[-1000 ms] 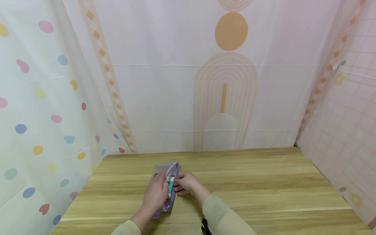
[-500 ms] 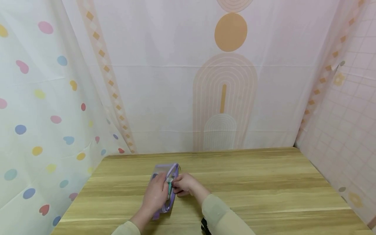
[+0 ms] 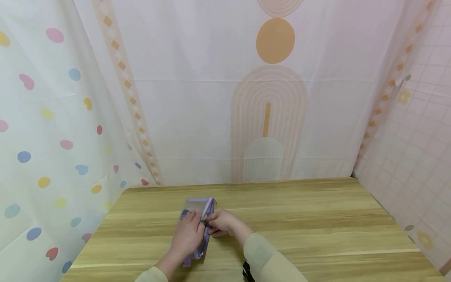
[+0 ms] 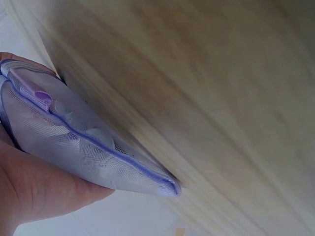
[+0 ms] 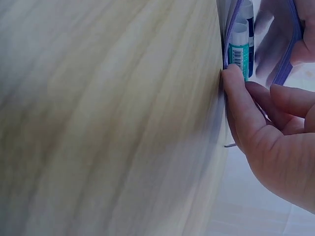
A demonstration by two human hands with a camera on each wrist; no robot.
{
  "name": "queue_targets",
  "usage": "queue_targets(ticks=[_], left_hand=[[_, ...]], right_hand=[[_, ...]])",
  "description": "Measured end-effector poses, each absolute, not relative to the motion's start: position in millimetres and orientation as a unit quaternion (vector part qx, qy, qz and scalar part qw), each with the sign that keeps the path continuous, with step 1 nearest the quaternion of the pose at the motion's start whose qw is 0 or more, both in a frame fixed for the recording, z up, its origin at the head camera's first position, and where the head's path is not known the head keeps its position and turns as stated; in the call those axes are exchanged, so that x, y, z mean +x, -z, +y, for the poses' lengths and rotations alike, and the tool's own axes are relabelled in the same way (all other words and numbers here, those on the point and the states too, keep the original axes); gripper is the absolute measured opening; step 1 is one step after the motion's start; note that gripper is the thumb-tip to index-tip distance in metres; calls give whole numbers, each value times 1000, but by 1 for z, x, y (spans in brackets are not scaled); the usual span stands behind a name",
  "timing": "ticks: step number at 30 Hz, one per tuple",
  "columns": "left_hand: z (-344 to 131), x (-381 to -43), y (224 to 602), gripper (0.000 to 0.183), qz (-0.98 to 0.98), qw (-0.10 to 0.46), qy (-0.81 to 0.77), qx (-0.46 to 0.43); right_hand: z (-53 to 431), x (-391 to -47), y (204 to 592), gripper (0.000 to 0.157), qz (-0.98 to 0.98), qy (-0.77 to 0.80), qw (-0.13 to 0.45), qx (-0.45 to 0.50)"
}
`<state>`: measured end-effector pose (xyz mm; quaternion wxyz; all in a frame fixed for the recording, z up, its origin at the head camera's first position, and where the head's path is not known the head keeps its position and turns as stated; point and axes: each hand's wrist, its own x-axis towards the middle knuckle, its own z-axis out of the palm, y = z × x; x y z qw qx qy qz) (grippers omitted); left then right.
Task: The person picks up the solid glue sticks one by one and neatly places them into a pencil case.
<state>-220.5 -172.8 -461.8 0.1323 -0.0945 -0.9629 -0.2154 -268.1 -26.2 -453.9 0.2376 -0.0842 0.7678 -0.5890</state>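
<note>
A see-through mesh pouch (image 3: 198,204) with purple edging lies towards the left of the table, its zipped side parted. My left hand (image 3: 187,235) grips the pouch; in the left wrist view its thumb presses the mesh (image 4: 74,140) from one side. At the opening, my right hand (image 3: 222,222) holds the near zipper edge (image 5: 229,37) with curled fingers. Inside the opening, in the right wrist view, stand a green glue stick (image 5: 239,51) with a white cap and, behind it, a dark blue tube (image 5: 250,43). My hands hide most of the opening in the head view.
The wood-grain table (image 3: 299,219) stretches away to the right of the pouch. Patterned cloth (image 3: 197,117) hangs behind it and along both sides. A black strap (image 3: 248,271) shows beneath my right sleeve.
The opening has narrowed, and the green glue stick seen there earlier is now mostly hidden in the head view. My left hand has shifted slightly over the pouch; the right stays at its edge.
</note>
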Motion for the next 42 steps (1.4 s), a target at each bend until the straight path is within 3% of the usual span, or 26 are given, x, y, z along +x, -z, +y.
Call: queue_targets(ticks=[15,35,42], left_hand=[[-173,-219,462,44,-969,90,211,-93],[-175,-218,465,43,-972,96,167,-131],[-176,-218,467,46,-974,95,157,-132]], right_hand=[[5,-263,445,22,770,584,218,-134],[115,-235,426,34,780,566,166,-210],[139,-230,426,33,825,509,87,-230]])
